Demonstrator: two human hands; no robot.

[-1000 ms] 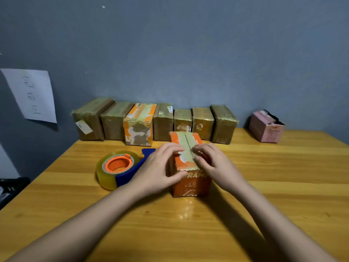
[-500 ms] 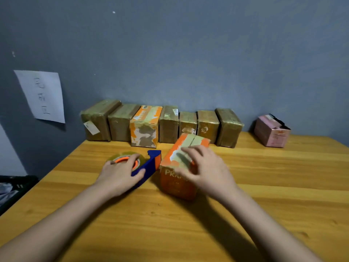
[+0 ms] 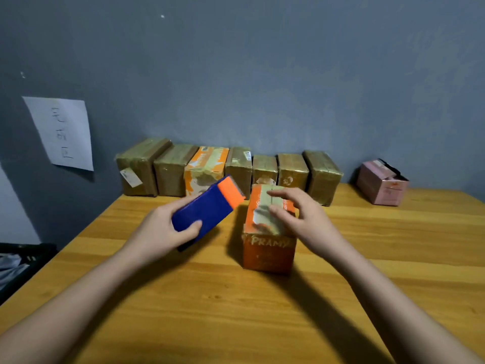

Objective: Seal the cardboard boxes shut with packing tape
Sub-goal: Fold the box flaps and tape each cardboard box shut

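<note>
head view, left hand gripping dispenser

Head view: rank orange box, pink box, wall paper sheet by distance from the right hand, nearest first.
From the right hand:
1. orange box, directly under its fingers, table centre.
2. pink box, far right, by the wall.
3. paper sheet, on the wall, far left.

"PRAMY" on orange box front; handwriting on wall paper unreadable.
</note>
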